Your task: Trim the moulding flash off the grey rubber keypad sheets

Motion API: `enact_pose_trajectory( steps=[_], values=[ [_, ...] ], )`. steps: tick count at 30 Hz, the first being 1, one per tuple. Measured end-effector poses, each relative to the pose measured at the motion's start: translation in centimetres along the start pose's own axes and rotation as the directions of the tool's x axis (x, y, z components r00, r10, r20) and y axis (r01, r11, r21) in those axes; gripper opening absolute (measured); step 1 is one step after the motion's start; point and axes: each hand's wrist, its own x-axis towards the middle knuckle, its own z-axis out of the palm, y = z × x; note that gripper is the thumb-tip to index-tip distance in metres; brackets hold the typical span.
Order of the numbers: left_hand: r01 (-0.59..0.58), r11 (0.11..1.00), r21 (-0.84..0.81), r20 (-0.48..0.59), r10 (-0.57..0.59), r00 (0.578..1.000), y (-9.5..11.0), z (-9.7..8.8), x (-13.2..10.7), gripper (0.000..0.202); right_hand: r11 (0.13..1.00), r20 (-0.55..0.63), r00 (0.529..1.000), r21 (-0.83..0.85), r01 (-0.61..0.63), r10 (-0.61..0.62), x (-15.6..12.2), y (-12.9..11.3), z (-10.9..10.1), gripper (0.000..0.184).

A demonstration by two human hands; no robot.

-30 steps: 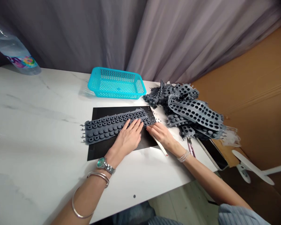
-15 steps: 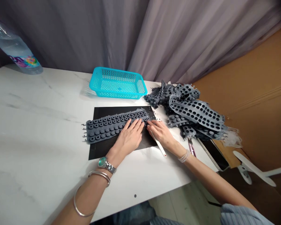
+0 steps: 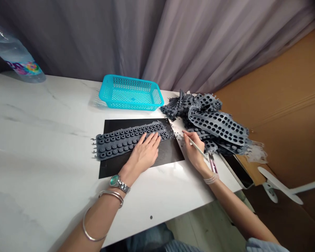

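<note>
A dark grey rubber strip [image 3: 115, 143] with rows of round moulded studs lies on a black mat [image 3: 170, 154]. My left hand [image 3: 144, 150] rests on the strip's right half, fingers stretched flat over it. My right hand [image 3: 195, 148] is off the strip, just right of the mat, closed around a thin white pen-like tool [image 3: 198, 149]. The tool's working tip is too small to make out. Small dark bits [image 3: 174, 132] lie scattered between the mat's right edge and the pile of rubber sheets [image 3: 220, 126].
A turquoise perforated basket [image 3: 132, 105] stands behind the mat. At the back left is a water bottle [image 3: 21, 59]. Small pink-handled snips [image 3: 212, 163] lie beside my right wrist. Grey curtains [image 3: 131, 38] hang behind the table, with a brown panel [image 3: 278, 91] on the right.
My right hand has moved right, away from the strip's right end and off the mat, taking the white tool along. My left hand has stayed on the strip.
</note>
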Motion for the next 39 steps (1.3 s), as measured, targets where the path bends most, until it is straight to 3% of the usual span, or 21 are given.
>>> enact_pose_trajectory(
  steps=[3,7,14,17,30,39],
  values=[
    [-0.010,1.000,0.022,-0.009,0.010,1.000,0.1,-0.2,-0.1,0.051,0.985,0.053,0.984,-0.014,0.172,-0.171,-0.2,-0.1,-0.1,0.017],
    [0.019,0.998,0.059,-0.033,-0.017,0.999,0.3,-0.6,-0.2,0.051,0.922,0.081,0.921,-0.042,0.385,-0.381,-0.2,-1.3,0.3,0.011],
    [0.065,0.995,0.070,0.003,-0.065,0.998,0.5,-0.5,-0.3,0.051,0.765,0.288,0.725,0.050,0.642,-0.626,0.2,-3.3,2.8,0.014],
    [0.059,0.996,0.070,0.007,-0.060,0.998,0.4,-0.4,-0.2,0.052,0.734,0.323,0.688,0.030,0.679,-0.650,0.5,-3.2,3.8,0.016],
    [0.056,0.996,0.074,-0.006,-0.056,0.998,0.4,-0.4,-0.4,0.052,0.727,0.354,0.675,0.018,0.687,-0.647,0.8,-2.7,3.9,0.019],
    [0.053,0.996,0.073,-0.012,-0.052,0.999,0.4,-0.2,-0.4,0.053,0.630,0.488,0.575,-0.064,0.774,-0.657,1.4,-3.4,3.6,0.020]
  ],
)
